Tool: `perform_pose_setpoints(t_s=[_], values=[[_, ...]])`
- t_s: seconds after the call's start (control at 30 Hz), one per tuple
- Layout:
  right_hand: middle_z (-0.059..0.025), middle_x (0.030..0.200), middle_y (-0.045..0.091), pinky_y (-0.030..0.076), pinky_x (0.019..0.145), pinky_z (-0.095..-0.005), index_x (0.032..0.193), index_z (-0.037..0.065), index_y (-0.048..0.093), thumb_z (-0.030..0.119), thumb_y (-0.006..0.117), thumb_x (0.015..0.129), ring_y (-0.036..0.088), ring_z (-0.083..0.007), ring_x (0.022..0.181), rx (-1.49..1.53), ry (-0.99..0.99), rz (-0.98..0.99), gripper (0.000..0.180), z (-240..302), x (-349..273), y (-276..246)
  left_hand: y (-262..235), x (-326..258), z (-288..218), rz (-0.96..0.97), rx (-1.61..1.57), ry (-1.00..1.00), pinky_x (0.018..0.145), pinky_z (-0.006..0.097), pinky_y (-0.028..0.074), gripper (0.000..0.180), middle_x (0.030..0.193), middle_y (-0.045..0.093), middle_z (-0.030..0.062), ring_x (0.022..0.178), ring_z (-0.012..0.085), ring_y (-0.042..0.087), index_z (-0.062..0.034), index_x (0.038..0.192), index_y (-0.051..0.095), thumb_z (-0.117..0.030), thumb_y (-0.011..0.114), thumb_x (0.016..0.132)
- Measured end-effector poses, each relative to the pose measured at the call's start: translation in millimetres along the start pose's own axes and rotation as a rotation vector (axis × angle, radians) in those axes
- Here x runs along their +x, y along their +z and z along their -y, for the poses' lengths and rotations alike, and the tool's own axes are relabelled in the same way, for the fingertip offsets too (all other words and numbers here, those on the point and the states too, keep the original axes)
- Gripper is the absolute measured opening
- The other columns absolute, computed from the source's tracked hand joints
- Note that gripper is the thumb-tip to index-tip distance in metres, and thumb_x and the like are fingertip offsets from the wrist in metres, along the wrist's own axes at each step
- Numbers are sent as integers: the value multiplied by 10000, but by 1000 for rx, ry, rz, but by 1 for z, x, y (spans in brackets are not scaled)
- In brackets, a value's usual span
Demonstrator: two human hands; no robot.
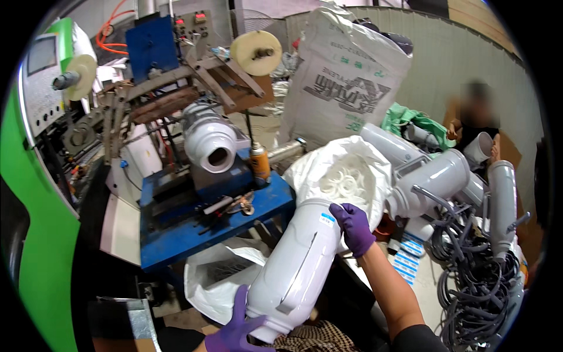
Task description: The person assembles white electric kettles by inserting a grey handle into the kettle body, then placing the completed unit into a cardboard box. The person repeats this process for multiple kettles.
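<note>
A large, glossy grey plastic canister (pixel 290 267) lies tilted across my lap, its wide end pointing away from me. My left hand (pixel 237 328), in a purple glove, supports the narrow lower end with thumb and fingers spread around it. At the upper end, my right hand (pixel 355 230), gloved in purple too, grips near the rim with the fingers bent. A small blue and white sticker (pixel 327 219) is on the canister beside that hand. Just beyond stands an open white sack (pixel 299 170) holding many pale rings (pixel 345 180).
A blue workbench (pixel 170 249) carries another grey canister (pixel 214 144) and an orange spray can (pixel 260 164). Grey canisters (pixel 437 182), tangled grey hoses (pixel 469 287) and a sticker sheet (pixel 409 258) are at right. A white bag (pixel 202 281) sits below the bench. Another person (pixel 478 117) works far right.
</note>
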State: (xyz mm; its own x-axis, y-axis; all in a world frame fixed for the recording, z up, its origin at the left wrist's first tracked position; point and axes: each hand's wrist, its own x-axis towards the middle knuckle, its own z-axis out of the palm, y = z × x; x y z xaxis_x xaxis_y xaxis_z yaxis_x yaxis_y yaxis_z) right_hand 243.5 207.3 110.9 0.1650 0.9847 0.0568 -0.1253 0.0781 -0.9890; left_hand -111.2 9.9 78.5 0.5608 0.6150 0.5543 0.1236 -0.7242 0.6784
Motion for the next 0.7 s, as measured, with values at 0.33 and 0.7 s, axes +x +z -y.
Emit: perform_pose_setpoints(t_s=[0.33,0.7], values=[[-176,1219,638,529,920,-458,1441,201,557,397,701,906,657,-334,1095,-915,-729,423,587,100,23,202,24,-143,-85,-1446,-713,-611,1146,468,398,780,1526,499,154,1365,333,494,-83,1567,380,-318,718,904],[-101,904,642,454,723,-440,855,153,688,409,853,640,616,-317,814,-646,-1318,84,373,16,-108,31,-56,-46,-117,-1055,37,-337,1024,422,527,842,1545,407,145,1379,343,491,-76,1616,191,-404,553,930]])
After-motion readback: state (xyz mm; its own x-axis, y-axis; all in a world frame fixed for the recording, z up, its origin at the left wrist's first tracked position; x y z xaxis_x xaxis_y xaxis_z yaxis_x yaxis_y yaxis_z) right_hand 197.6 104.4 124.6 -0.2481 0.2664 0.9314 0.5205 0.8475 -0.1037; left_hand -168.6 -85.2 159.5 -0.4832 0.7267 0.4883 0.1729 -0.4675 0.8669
